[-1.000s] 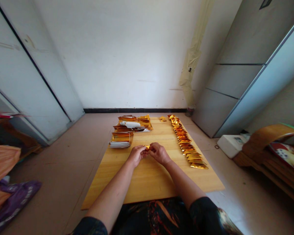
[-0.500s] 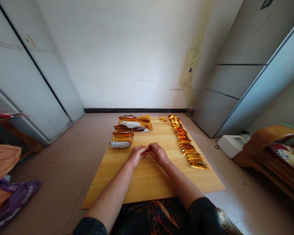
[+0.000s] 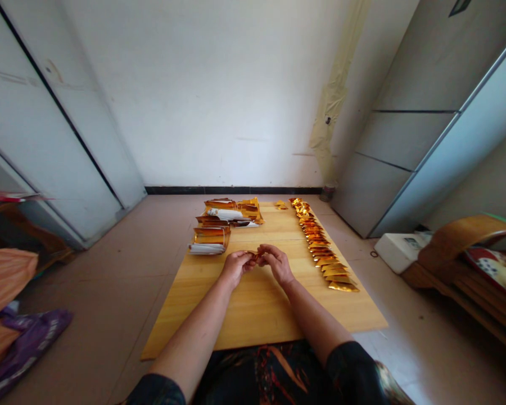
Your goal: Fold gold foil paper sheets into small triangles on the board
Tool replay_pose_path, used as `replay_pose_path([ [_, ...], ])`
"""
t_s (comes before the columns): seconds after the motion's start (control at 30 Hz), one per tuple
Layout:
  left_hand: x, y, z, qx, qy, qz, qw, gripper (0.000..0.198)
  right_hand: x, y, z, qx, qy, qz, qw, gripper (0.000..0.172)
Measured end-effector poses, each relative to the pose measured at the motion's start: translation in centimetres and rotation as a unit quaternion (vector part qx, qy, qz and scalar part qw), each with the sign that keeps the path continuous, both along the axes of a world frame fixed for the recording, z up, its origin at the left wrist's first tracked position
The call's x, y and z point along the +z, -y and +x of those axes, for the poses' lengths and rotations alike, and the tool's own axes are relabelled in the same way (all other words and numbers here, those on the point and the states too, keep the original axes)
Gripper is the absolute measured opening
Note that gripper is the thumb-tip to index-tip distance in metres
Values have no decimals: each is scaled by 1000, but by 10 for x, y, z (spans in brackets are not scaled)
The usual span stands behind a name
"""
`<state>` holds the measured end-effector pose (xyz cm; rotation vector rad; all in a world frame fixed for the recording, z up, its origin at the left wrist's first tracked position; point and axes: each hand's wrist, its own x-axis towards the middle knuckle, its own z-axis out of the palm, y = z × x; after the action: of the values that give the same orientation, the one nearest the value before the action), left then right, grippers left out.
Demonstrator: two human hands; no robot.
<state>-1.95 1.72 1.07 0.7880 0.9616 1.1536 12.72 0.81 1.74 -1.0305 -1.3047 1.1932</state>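
Observation:
Over the middle of the wooden board, my left hand is closed on a small piece of gold foil paper. My right hand pinches the same piece from the other side, fingers bent. Most of the paper is hidden by the fingers. To the right, a long row of folded gold foil pieces overlaps along the board's edge. Bundles of gold and white paper sheets lie beyond my left hand.
A few small gold pieces lie at the board's far edge. Behind stands a white wall. A fridge and wooden bench are on the right; orange and purple bags lie on the floor at left.
My right hand's fingers have loosened and shifted slightly on the foil paper, its wrist a little to the right. My left hand has barely moved.

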Motion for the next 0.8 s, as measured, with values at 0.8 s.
replay_pose_path([
  [0.8,1,4,5,-31,-42,19,998,32,-13,-11,-4,-81,7,-3,997,20],
])
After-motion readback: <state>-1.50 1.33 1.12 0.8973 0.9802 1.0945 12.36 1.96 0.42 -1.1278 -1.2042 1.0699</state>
